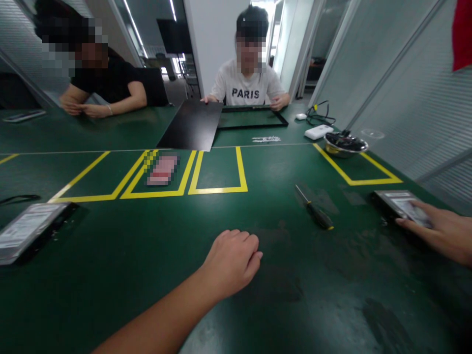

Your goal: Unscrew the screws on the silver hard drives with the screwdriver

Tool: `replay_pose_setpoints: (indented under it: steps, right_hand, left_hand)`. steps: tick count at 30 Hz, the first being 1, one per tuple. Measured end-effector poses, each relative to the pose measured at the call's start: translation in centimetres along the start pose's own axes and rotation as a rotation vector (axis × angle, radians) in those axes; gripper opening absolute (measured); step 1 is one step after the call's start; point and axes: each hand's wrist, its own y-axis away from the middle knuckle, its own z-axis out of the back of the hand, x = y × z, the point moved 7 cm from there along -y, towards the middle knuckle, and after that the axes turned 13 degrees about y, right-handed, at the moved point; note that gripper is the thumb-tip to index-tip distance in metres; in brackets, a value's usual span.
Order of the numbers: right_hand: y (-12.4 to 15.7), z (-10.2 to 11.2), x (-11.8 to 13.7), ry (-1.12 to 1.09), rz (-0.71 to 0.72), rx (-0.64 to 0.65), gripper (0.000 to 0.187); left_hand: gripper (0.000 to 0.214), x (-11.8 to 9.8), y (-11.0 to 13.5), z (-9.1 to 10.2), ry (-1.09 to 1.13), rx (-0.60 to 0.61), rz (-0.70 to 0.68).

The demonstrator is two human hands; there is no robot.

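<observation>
On the green table, my left hand rests with its fingers curled into a loose fist, and nothing shows in it. At the right edge my right hand grips a hard drive with a pale label, thumb on the near side. The fingers cover part of its label. Between my hands, farther back, lies a screwdriver with a dark handle and its tip pointing away. Another hard drive with a clear cover lies at the far left, apart from both hands.
Yellow tape outlines cross the table; one holds a blurred pinkish item. A bowl of dark parts, a white box and a cable stand back right. Opposite, one person handles a black panel and frame; another sits left.
</observation>
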Motion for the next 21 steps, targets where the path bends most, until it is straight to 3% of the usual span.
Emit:
replay_pose_setpoints:
  steps: [2,5,8,11,14,16,21]
  right_hand:
    - [-0.1,0.6,0.4,0.014,-0.019,0.149,0.071]
    - [0.9,4.8,3.8,-0.036,0.049,0.123,0.071]
    - [3.6,9.6,10.5,-0.081,0.227,0.061,0.071]
    - [7.9,13.1,18.7,-0.089,0.458,-0.007,0.072]
    - [12.4,14.8,25.8,-0.083,0.62,-0.01,0.074]
    - [14.8,15.3,29.2,-0.039,0.655,-0.016,0.069]
    - [18.3,15.0,33.9,0.034,0.706,-0.021,0.068]
  left_hand:
    - [0.016,0.0,0.1,0.0,0.011,-0.01,0.005]
    - [0.013,0.2,0.2,0.0,0.058,-0.051,0.033]
    - [0.013,0.8,0.4,0.5,0.184,-0.145,0.067]
    - [0.014,1.9,0.9,1.5,0.373,-0.341,0.112]
    - [0.026,3.2,1.7,2.5,0.505,-0.569,0.173]
    - [0.031,3.7,2.1,2.9,0.529,-0.663,0.194]
    - [0.034,4.2,2.2,3.1,0.397,-0.699,0.293]
